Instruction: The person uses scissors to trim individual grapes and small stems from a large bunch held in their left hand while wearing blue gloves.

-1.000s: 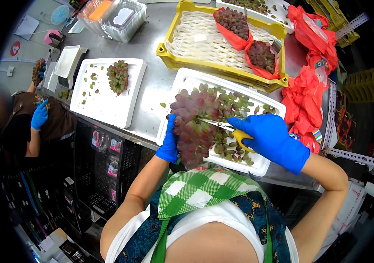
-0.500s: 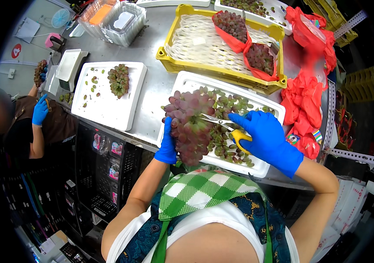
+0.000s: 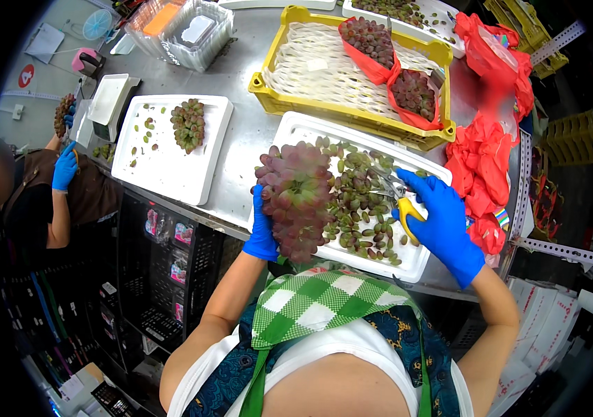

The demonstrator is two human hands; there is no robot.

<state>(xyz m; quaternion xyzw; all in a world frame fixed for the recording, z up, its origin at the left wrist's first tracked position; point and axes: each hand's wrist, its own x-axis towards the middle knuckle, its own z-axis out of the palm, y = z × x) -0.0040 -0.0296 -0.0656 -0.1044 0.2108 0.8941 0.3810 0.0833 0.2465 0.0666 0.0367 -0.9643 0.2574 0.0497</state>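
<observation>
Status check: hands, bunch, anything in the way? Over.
Left hand holding grape bunch. Right hand on scissors, blades apart from bunch. Loose grapes scattered on white tray below; no block seen between.

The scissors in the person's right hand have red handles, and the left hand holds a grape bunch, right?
Not quite: the handles are yellow, as the head view shows. The scissors are in the right hand, and the left hand holds a grape bunch.

Large, dense, purplish-red grape bunch (image 3: 296, 201), green at its centre, is hanging over the left side of a white rectangular tray (image 3: 413, 268). Yellow-handled metal scissors (image 3: 403, 208) are pointing leftward over the tray, right of the bunch, apart from it.
</observation>
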